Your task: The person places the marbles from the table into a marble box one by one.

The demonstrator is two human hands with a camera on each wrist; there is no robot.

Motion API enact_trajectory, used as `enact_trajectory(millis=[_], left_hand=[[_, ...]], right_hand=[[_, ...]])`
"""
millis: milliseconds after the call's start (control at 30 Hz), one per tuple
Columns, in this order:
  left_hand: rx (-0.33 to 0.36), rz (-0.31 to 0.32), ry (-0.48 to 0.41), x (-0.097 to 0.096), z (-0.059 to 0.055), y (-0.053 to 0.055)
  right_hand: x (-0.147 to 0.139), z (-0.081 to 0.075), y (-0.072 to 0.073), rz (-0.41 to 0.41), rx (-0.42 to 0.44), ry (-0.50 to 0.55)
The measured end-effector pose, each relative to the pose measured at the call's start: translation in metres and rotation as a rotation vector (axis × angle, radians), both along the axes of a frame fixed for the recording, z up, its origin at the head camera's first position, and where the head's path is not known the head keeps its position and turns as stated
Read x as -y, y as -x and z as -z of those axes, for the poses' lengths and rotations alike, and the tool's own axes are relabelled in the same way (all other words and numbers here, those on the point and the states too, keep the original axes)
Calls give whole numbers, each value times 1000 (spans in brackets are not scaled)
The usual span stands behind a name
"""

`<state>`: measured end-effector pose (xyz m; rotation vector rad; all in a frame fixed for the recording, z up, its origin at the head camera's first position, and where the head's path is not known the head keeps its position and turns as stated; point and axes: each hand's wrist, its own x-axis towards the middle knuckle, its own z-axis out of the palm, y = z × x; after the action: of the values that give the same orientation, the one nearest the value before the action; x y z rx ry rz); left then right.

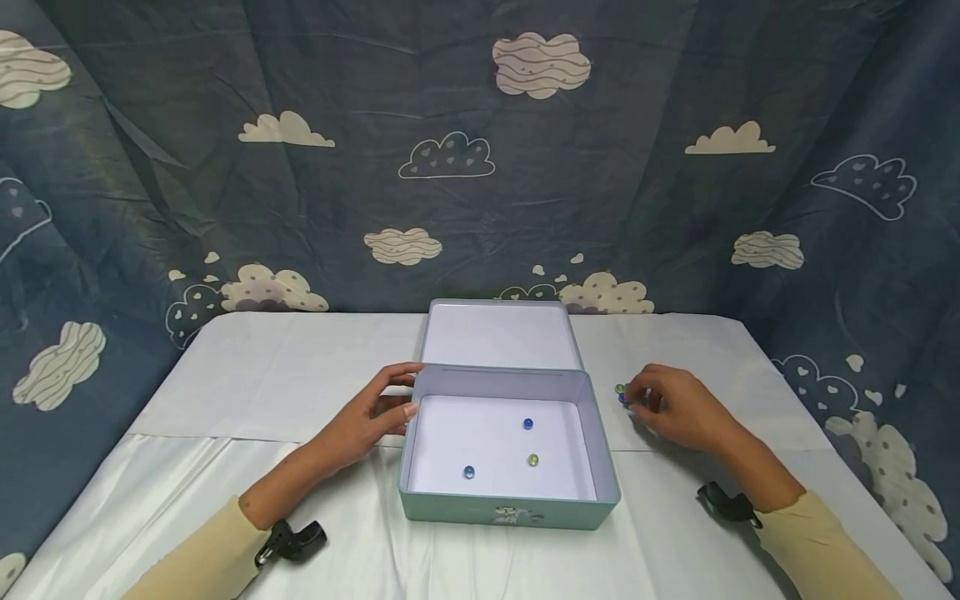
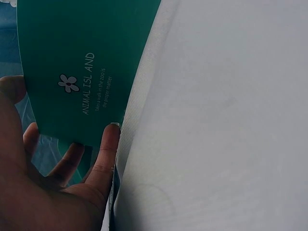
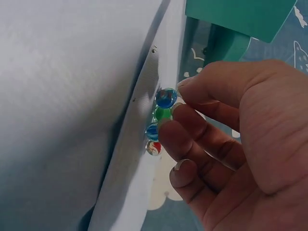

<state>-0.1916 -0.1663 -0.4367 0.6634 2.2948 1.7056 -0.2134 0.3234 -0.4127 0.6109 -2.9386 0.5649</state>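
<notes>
A green tin box (image 1: 510, 510) with a pale interior stands on the white cloth. Its floor carries a dark blue marble (image 1: 528, 423), a yellow-green marble (image 1: 533, 460) and a light blue marble (image 1: 468, 472). My left hand (image 1: 375, 414) rests against the box's left side, fingers spread near its back corner. To the right of the box, my right hand (image 1: 675, 406) reaches over a small cluster of marbles. In the right wrist view, its thumb and fingertips are right at a blue marble (image 3: 166, 97), beside a green marble (image 3: 163, 113), another blue marble (image 3: 152, 131) and a red-and-white marble (image 3: 154, 147).
The box's lid (image 1: 501, 333) lies open behind it, pale inside up. White cloth (image 1: 315, 367) covers the table. A dark curtain (image 1: 480, 208) with cloud prints hangs at the back and both sides. Printed lettering (image 2: 90, 83) marks the box's side wall.
</notes>
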Motion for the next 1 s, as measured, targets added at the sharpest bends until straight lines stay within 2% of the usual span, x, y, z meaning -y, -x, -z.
enact_trajectory(millis=[1000], left_hand=[[22, 4, -17, 0, -1, -1]], right_hand=[[8, 5, -1, -40, -6, -47]])
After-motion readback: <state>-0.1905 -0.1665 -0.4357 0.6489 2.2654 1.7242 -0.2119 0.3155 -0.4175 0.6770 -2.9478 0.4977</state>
